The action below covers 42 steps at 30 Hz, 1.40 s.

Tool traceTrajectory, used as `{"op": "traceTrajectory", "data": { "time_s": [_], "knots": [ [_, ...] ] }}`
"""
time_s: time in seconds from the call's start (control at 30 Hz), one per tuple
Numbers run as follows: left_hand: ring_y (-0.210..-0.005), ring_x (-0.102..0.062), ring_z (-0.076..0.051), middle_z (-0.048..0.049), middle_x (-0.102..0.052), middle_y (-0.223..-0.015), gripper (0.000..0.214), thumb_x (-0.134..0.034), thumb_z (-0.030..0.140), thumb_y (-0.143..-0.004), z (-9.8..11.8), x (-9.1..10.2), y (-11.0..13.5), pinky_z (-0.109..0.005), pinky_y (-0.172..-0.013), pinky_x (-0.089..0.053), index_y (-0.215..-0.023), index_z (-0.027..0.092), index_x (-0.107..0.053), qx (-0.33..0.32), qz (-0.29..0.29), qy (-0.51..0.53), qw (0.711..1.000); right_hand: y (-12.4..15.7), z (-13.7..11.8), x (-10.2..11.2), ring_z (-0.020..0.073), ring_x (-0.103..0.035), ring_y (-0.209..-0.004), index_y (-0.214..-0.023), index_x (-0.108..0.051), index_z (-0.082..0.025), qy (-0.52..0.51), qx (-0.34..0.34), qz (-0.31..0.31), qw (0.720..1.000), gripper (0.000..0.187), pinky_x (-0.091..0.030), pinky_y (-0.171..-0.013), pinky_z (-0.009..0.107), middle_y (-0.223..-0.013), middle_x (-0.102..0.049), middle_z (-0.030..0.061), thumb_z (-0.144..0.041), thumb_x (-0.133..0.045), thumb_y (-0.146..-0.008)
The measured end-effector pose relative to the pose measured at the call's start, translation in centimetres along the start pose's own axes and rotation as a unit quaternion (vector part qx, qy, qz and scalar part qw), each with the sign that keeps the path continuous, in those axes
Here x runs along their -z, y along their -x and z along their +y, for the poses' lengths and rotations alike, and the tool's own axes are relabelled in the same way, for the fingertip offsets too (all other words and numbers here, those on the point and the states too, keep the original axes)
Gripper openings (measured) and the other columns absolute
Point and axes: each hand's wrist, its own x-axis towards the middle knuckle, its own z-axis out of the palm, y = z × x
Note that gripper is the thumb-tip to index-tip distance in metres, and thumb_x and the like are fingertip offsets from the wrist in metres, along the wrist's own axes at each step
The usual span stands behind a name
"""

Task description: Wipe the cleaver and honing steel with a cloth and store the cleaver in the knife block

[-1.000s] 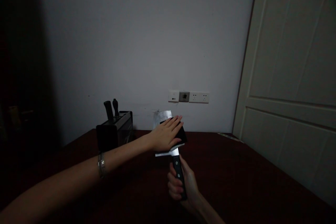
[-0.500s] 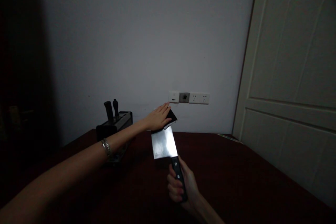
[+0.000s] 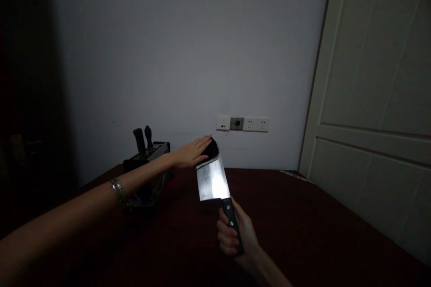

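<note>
Red-brown surface: a dark table (image 3: 303, 224) fills the lower part of the view and reaches to the wall; the light is weak.
Wall: pale grey wall (image 3: 188, 54), bare, very dark on the left side.
Sockets: a white socket strip (image 3: 243, 123) sits low on the wall, just above the table's far edge.
Door: a cream panel door (image 3: 377, 98) stands on the right, beside the table.
Knife block: a dark knife block (image 3: 148, 161) stands at the back left of the table, with two black handles sticking up from it.
Cleaver: the cleaver (image 3: 212, 179) is held above the table, its wide steel blade pointing away toward the wall and its flat side turned up.
Right hand: the right hand (image 3: 235, 237) is closed tightly around the cleaver's black handle.
Left hand: the left hand (image 3: 191, 153) lies flat, fingers stretched and together, on a dark cloth (image 3: 211, 148) at the far end of the blade.
Wrist: a metal bracelet (image 3: 117, 189) is on the left arm.
</note>
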Motion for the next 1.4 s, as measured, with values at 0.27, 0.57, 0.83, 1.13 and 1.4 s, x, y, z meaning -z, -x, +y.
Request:
{"op": "traceTrajectory", "data": {
  "time_s": [0.27, 0.57, 0.83, 1.13, 1.4],
  "knots": [
    [-0.135, -0.002, -0.02, -0.0165, -0.007, -0.146, 0.065, -0.018, 0.046, -0.091, 1.7, -0.5, 0.6, -0.034, -0.109, -0.01, -0.138, 0.003, -0.014, -0.012, -0.007, -0.015, 1.0, 0.0, -0.1, 0.3, 0.0018, -0.015, -0.026, -0.052, -0.044, -0.017, -0.016, 0.009, -0.014, 1.0, 0.042, -0.019, -0.025, 0.013, -0.034, -0.032, -0.0089, -0.052, -0.051, -0.074],
    [-0.135, 0.0, -0.02, -0.0136, -0.003, -0.147, 0.063, -0.023, 0.044, -0.091, 6.0, -1.2, 1.9, -0.035, -0.11, -0.01, -0.139, 0.007, -0.01, -0.042, 0.005, 0.007, 0.999, 0.4, -0.6, 0.0, 0.0016, -0.013, -0.028, -0.054, -0.044, -0.017, -0.013, 0.044, 0.018, 0.999, 0.041, -0.015, -0.026, 0.013, -0.035, -0.031, -0.0094, -0.051, -0.049, -0.077],
    [-0.135, 0.002, -0.021, -0.0155, -0.001, -0.147, 0.064, -0.027, 0.043, -0.09, 8.0, -1.2, 2.5, -0.035, -0.11, -0.011, -0.139, 0.006, -0.007, -0.029, 0.006, -0.003, 1.0, 0.3, -0.4, 0.0, 0.0019, -0.014, -0.027, -0.055, -0.042, -0.018, 0.015, 0.048, 0.034, 0.998, 0.046, -0.014, -0.027, 0.013, -0.034, -0.031, -0.0094, -0.057, -0.044, -0.078],
    [-0.134, 0.005, -0.022, -0.0152, -0.001, -0.147, 0.067, -0.03, 0.043, -0.088, 11.0, -1.4, 0.5, -0.036, -0.109, -0.01, -0.139, 0.006, -0.007, -0.046, 0.02, -0.014, 0.999, 0.3, -0.2, 0.2, 0.0018, -0.013, -0.027, -0.055, -0.042, -0.018, 0.012, 0.04, 0.022, 0.999, 0.043, -0.016, -0.026, 0.013, -0.034, -0.032, -0.0098, -0.056, -0.052, -0.073],
    [-0.134, 0.003, -0.022, -0.018, -0.004, -0.146, 0.064, -0.018, 0.046, -0.091, 7.0, -1.4, -1.8, -0.038, -0.109, -0.011, -0.138, 0.003, -0.01, 0.039, 0.03, -0.018, 0.999, 0.3, -0.3, -0.1, 0.0021, -0.013, -0.027, -0.054, -0.04, -0.018, 0.015, 0.03, 0.025, 0.999, 0.047, -0.016, -0.027, 0.013, -0.034, -0.031, -0.0096, -0.059, -0.045, -0.077]
  ]
}}
